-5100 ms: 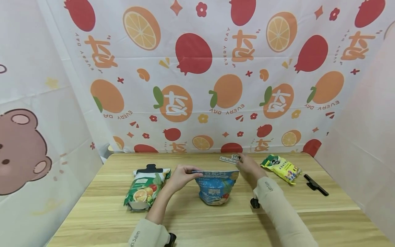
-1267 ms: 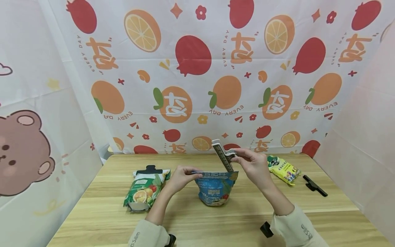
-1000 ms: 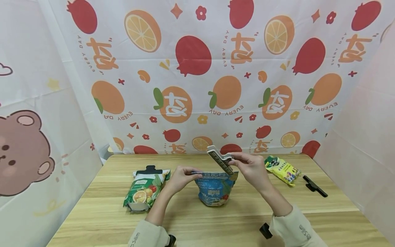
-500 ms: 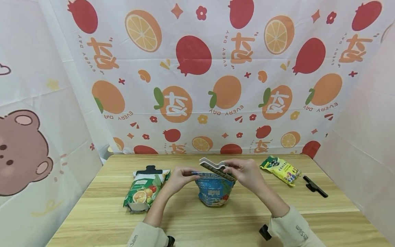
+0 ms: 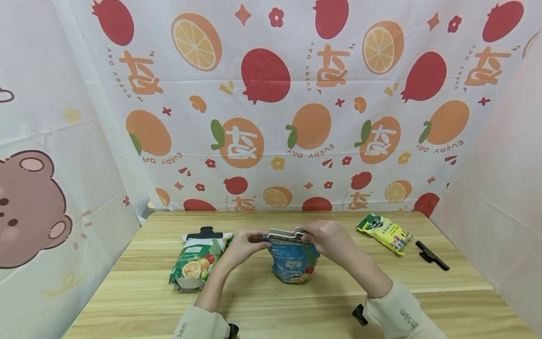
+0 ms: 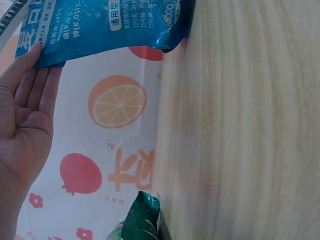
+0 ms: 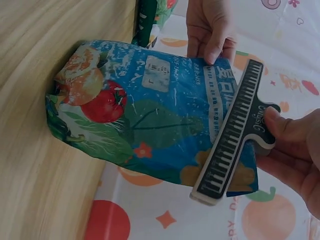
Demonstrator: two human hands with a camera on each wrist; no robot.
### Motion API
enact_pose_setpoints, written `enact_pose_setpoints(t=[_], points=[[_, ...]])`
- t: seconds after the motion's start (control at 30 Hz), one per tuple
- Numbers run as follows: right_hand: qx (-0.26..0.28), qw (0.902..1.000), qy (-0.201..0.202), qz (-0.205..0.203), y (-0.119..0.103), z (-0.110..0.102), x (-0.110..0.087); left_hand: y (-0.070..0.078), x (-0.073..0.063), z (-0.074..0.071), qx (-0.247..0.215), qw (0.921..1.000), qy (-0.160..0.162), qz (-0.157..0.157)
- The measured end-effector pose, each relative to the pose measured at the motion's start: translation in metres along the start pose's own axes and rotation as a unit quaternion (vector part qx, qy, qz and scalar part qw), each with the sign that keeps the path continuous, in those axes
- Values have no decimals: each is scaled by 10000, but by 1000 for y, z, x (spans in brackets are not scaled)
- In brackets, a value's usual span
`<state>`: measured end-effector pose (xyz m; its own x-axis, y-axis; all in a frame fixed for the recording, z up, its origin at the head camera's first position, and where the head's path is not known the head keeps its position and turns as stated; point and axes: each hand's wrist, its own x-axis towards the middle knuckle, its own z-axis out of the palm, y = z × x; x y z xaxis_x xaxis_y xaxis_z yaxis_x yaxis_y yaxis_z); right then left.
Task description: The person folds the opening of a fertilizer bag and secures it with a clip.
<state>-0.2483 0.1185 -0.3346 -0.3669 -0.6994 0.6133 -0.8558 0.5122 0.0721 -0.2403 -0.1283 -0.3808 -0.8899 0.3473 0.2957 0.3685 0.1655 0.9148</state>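
Note:
A blue printed bag (image 5: 294,263) stands upright on the table between my hands. With thumb and fingers, my left hand (image 5: 243,247) pinches its top left corner, which the left wrist view also shows. My right hand (image 5: 328,238) grips the handles of a long clip (image 7: 234,132) with a piano-key print. The clip lies along the bag's top edge, tilted across it in the right wrist view, with the right corner of the bag poking out beyond it. Whether its far end reaches my left fingers is hard to tell.
To the left lies a green and white bag (image 5: 198,263) with a black clip (image 5: 205,232) on its top. At the right are a yellow-green packet (image 5: 385,233) and a loose black clip (image 5: 432,255). A fruit-print curtain (image 5: 271,141) hangs behind the wooden table (image 5: 271,315).
My right hand picked up the piano-print clip from the back of the table, brought it over the bag, then lowered and levelled it onto the top edge. My left hand stayed at the corner.

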Motion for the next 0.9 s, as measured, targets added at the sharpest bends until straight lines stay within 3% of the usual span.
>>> enact_pose_setpoints(t=[0.37, 0.6, 0.7, 0.9], points=[[-925, 9949, -327, -245, -9, 0, 7, -3, 0, -1, 97, 9999, 59, 17], [-1064, 9920, -630, -237, -14, 0, 12, -28, 6, -3, 16, 9999, 35, 163], [-1225, 9888, -803, -288, -16, -1, 16, -28, 6, -4, -102, 9997, -56, 204], [-1426, 9834, -1033, -432, -21, -2, 23, -32, 6, -5, -168, 9997, -164, -18]])
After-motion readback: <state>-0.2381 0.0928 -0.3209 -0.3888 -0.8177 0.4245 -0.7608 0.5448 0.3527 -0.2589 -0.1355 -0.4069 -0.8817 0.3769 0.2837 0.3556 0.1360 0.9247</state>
